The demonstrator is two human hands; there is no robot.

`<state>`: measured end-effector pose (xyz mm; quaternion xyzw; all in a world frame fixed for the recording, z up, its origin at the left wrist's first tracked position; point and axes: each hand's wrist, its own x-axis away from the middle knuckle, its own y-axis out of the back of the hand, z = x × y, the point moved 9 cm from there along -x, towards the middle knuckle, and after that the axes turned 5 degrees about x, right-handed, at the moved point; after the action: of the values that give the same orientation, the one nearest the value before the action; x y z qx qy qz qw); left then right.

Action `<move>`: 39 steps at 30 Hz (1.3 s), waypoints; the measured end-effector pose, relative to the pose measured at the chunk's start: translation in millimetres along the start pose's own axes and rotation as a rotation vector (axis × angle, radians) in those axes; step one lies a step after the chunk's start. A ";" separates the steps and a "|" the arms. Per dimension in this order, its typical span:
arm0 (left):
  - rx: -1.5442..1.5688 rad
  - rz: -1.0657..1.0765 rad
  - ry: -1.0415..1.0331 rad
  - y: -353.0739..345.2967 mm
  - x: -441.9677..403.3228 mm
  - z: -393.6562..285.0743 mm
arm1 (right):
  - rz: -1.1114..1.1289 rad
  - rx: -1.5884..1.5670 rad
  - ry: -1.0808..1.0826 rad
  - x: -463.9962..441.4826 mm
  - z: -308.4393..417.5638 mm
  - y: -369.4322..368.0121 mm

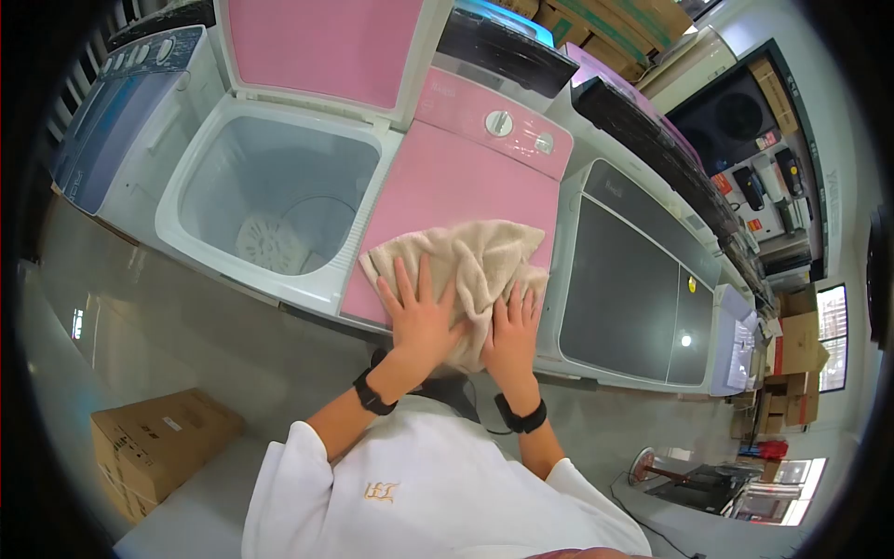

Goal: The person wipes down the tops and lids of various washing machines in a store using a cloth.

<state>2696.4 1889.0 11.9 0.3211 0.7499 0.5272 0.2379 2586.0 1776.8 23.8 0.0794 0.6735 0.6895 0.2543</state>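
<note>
A crumpled beige towel (484, 256) lies on the pink top of a washing machine (447, 177), its near edge hanging over the front. My left hand (419, 312) rests on the towel's left part with fingers spread. On the towel's near right part lies my right hand (512, 326), fingers stretched out and flat. Left of the pink panel, the machine's tub (279, 186) stands uncovered, with a round ribbed disc at its bottom. Its pink lid (321, 47) is raised. A control knob (499, 123) sits on the back panel.
Another washing machine (121, 121) stands at the left, and one with a dark top (624, 289) at the right. A cardboard box (158, 438) is on the floor at lower left. Stacked cartons (792, 363) and a fan (643, 466) appear at the right.
</note>
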 end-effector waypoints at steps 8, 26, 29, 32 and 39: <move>0.060 -0.109 -0.073 8.5 27.3 10.9 | 0.223 -0.135 -0.085 21.3 -44.7 17.3; 0.097 0.182 -0.277 28.0 35.8 25.5 | 0.097 -0.054 0.006 20.6 17.3 13.6; 0.871 0.852 -0.332 100.1 20.7 26.9 | 0.035 -0.040 0.018 11.2 20.7 9.3; 1.449 0.810 -0.415 198.5 -29.5 40.9 | -0.034 -0.037 -0.013 5.4 23.6 3.9; 0.617 -0.365 -0.442 394.8 -208.3 63.2 | -0.132 -0.032 -0.065 10.9 24.3 3.5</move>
<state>2973.2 1870.7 367.3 0.3447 0.8481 0.1457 0.3751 2586.8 1803.5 26.6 0.0531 0.6575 0.6790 0.3224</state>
